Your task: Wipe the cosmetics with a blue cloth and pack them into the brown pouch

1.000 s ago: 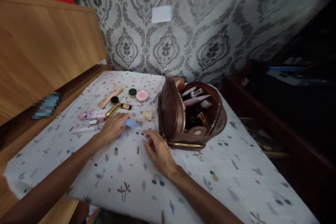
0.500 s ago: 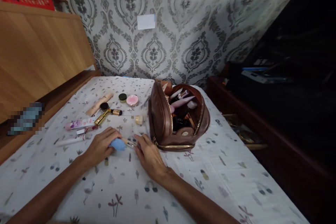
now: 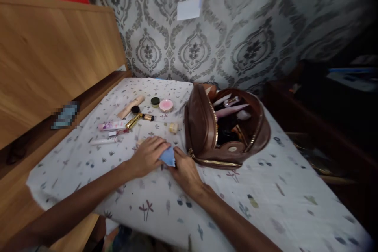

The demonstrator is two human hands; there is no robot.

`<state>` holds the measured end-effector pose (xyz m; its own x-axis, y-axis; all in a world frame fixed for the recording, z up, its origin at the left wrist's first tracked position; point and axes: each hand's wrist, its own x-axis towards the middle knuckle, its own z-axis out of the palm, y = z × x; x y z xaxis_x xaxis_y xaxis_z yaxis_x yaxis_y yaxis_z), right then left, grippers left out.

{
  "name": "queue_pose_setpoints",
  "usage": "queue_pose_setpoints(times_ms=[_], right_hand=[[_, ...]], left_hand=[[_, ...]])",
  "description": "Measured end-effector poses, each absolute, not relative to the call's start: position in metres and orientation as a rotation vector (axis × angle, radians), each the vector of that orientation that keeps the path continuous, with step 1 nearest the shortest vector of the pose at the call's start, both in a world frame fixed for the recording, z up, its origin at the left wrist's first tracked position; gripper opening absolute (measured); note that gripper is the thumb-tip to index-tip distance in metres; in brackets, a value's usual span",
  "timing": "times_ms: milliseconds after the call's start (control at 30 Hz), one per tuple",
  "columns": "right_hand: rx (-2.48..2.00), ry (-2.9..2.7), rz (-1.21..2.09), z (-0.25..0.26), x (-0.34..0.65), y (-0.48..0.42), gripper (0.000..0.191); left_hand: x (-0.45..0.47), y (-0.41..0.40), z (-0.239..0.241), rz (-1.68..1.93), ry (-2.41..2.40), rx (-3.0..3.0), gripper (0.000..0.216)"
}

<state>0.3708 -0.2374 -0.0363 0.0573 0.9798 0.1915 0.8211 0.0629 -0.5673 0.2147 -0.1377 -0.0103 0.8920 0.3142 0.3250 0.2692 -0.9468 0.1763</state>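
Note:
A blue cloth is pinched in my left hand, its free end reaching my right hand. The fingers of my right hand are closed close beside it, just left of the brown makeup bag's front corner. They grip a slim makeup brush, seen earlier with a beige end and silver collar; cloth and fingers now hide most of it. The brown makeup bag stands unzipped, with a pink tube and other cosmetics inside. Beyond my hands lies a small jar with a yellowish lid.
Cosmetics lie to the left: a pink compact, a dark-green-lidded jar, a gold tube, a beige tube and a white tube. A wooden panel borders the left side; patterned wall stands behind.
My two hands have come together, and the cloth now meets my right fingers, covering the brush. The view has shifted left, so everything appears further right.

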Motion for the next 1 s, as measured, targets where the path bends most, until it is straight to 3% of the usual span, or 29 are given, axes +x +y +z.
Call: queue_pose_setpoints(times_ms=[167, 367, 733, 900, 1000], right_hand=[[-1.747, -1.765, 0.341, -0.042, 0.371, -0.236, 0.011], [-1.625, -1.752, 0.319, -0.04, 0.373, -0.239, 0.014], [-1.451, -1.537, 0.355, -0.027, 0.369, -0.252, 0.015], [-1.363, -1.419, 0.517, -0.024, 0.365, -0.254, 0.014], [-1.323, -1.282, 0.775, -0.024, 0.363, -0.254, 0.014]], left_hand=[[0.213, -0.137, -0.02, 0.417, 0.411, 3.112, 0.036], [0.206, -0.126, -0.016, 0.399, 0.473, 3.174, 0.024], [0.198, -0.109, -0.017, 0.47, 0.62, 3.041, 0.031], [0.196, -0.107, -0.016, 0.596, 0.65, 2.904, 0.038], [0.196, -0.107, -0.015, 0.654, 0.643, 2.914, 0.04]])
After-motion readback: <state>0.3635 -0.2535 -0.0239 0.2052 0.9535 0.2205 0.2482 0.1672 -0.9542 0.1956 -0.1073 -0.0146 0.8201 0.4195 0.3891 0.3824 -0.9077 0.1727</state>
